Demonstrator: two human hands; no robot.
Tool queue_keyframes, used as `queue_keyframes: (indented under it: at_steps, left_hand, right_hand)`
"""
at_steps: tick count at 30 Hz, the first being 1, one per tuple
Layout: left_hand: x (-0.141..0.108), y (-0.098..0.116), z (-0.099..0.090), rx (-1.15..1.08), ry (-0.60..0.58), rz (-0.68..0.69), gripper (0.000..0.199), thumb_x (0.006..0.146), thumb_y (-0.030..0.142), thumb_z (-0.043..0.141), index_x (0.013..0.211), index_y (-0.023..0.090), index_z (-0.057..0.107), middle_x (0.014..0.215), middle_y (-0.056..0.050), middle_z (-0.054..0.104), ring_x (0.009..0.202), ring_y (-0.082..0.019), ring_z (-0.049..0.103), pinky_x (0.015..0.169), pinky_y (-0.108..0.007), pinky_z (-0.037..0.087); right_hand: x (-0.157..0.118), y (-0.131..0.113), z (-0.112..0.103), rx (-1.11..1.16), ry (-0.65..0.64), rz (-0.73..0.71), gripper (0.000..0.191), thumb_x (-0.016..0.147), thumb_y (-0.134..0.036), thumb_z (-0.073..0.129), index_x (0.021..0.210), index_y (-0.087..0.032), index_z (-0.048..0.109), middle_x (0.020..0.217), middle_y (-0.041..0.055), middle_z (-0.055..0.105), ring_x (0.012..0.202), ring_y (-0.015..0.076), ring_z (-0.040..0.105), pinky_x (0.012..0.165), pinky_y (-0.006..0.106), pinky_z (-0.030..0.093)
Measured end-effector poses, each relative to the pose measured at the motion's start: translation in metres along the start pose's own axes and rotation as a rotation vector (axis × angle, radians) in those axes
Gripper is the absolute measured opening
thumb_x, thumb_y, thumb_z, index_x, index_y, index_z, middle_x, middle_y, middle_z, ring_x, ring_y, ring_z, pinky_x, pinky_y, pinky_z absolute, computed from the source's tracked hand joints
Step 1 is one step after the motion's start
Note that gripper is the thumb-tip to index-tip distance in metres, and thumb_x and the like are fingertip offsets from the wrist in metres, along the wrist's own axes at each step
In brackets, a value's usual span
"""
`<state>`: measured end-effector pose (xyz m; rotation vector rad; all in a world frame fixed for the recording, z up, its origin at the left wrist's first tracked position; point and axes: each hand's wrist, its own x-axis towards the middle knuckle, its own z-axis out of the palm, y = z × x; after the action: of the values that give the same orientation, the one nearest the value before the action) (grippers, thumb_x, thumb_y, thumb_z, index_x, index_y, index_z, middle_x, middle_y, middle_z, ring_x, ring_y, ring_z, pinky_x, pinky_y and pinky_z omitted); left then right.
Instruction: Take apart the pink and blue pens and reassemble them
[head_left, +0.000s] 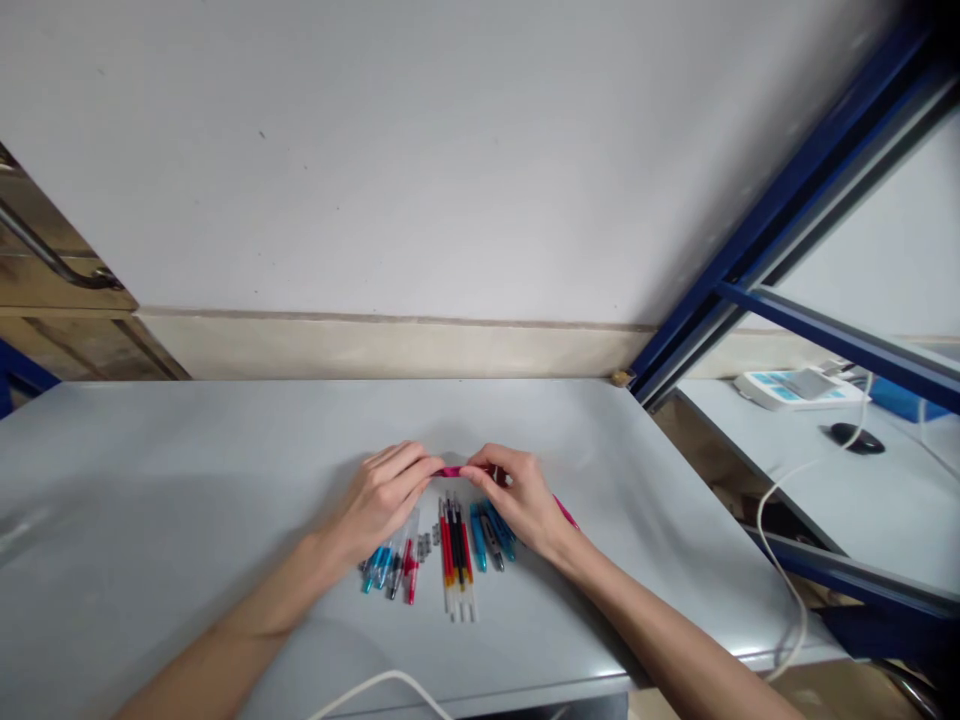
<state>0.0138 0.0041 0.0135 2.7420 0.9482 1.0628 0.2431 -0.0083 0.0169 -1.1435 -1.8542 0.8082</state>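
Above the row of pen parts, my left hand [391, 490] pinches one end of a pink pen part [452, 471]. The other end sits between the thumb and fingers of my right hand [527, 500]. Much of that part is hidden by my fingers. Below my left hand lie clear pen barrels [397, 565] with blue, black and red tips. Small grey pieces [425, 546] are beside them. Several red and black ink refills [457, 550] lie side by side in the middle. Blue and grey pen parts [491, 540] are partly under my right hand. Past its wrist, another pink piece [568, 513] shows.
Everything lies on a grey table [225, 440] against a white wall. A blue metal frame [720, 280] rises at the right. Beyond it are a black mouse [857, 438] and a white device [799, 387]. A white cable [763, 515] hangs by the right edge.
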Motion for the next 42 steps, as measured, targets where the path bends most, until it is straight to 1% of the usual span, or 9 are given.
queue_keyframes:
  at_steps: [3,10,16,19,23,25,29,33,42]
  left_hand:
    - [-0.004,-0.002,0.004,-0.021,0.027,-0.042,0.023,0.102,0.011,0.049,0.116,0.019,0.066,0.094,-0.003,0.063,0.076,-0.013,0.062,0.068,-0.026,0.050]
    - [0.001,0.010,0.009,-0.045,0.095,-0.078,0.018,0.101,0.016,0.055,0.115,0.018,0.066,0.094,-0.005,0.060,0.081,-0.015,0.061,0.073,-0.028,0.051]
    - [0.003,0.010,0.006,0.136,0.137,-0.021,0.014,0.099,0.013,0.056,0.103,0.018,0.068,0.092,-0.006,0.063,0.084,-0.019,0.058,0.075,-0.035,0.047]
    - [0.004,0.005,0.002,0.174,0.138,-0.053,0.011,0.098,0.019,0.061,0.108,0.019,0.067,0.102,-0.008,0.065,0.097,-0.024,0.059,0.085,-0.040,0.047]
    - [0.007,-0.001,-0.001,0.190,0.136,-0.117,0.037,0.098,0.033,0.064,0.131,0.018,0.058,0.115,-0.012,0.065,0.111,-0.028,0.056,0.094,-0.044,0.046]
    - [0.007,-0.002,-0.001,0.164,0.116,-0.142,0.029,0.101,0.029,0.059,0.128,0.018,0.059,0.114,-0.010,0.067,0.113,-0.028,0.056,0.094,-0.043,0.045]
    - [0.008,0.000,0.000,0.105,0.141,-0.128,0.009,0.101,0.023,0.058,0.099,0.017,0.064,0.094,-0.006,0.068,0.101,-0.024,0.057,0.089,-0.039,0.044]
    - [0.008,0.001,0.000,0.042,0.135,-0.086,0.008,0.101,0.019,0.057,0.096,0.017,0.063,0.087,-0.004,0.067,0.087,-0.020,0.059,0.082,-0.035,0.045]
    - [0.009,0.002,0.000,-0.037,0.106,-0.157,0.018,0.104,0.022,0.052,0.094,0.016,0.066,0.083,-0.004,0.061,0.082,-0.019,0.055,0.076,-0.034,0.046]
  right_hand:
    - [0.000,-0.002,0.001,0.050,-0.011,-0.045,0.019,0.098,-0.040,0.064,0.095,-0.021,0.067,0.088,0.0025,0.066,0.078,0.0178,0.058,0.071,0.028,0.043]
    - [0.002,0.001,-0.002,-0.017,-0.015,0.030,0.043,0.105,-0.046,0.050,0.071,-0.019,0.058,0.066,-0.0019,0.051,0.063,0.0134,0.044,0.061,0.028,0.034]
    - [0.001,-0.002,-0.002,0.066,-0.052,0.018,0.027,0.101,-0.042,0.058,0.088,-0.020,0.067,0.078,0.0005,0.063,0.071,0.0152,0.053,0.067,0.027,0.042]
    - [0.001,-0.003,-0.001,0.104,0.002,0.015,0.025,0.100,-0.041,0.060,0.090,-0.019,0.068,0.080,0.0014,0.064,0.072,0.0156,0.054,0.069,0.028,0.044]
    - [0.002,-0.001,-0.001,0.178,0.137,0.083,0.025,0.097,-0.042,0.064,0.089,-0.018,0.069,0.081,0.0019,0.065,0.070,0.0146,0.053,0.064,0.027,0.042]
    - [0.002,0.000,-0.001,0.223,0.197,0.092,0.025,0.095,-0.043,0.067,0.088,-0.018,0.069,0.079,0.0009,0.063,0.067,0.0135,0.051,0.060,0.026,0.040]
    - [0.001,0.000,-0.001,0.265,0.172,0.128,0.032,0.095,-0.046,0.066,0.079,-0.018,0.066,0.064,-0.0036,0.049,0.057,0.0107,0.038,0.053,0.025,0.030]
    - [0.000,0.001,-0.001,0.237,0.088,0.185,0.053,0.100,-0.053,0.054,0.062,-0.017,0.054,0.055,-0.0052,0.035,0.052,0.0096,0.028,0.051,0.027,0.022]
    - [0.006,0.005,-0.004,0.247,0.143,0.140,0.032,0.098,-0.046,0.061,0.082,-0.018,0.063,0.063,-0.0040,0.046,0.057,0.0109,0.039,0.055,0.025,0.031]
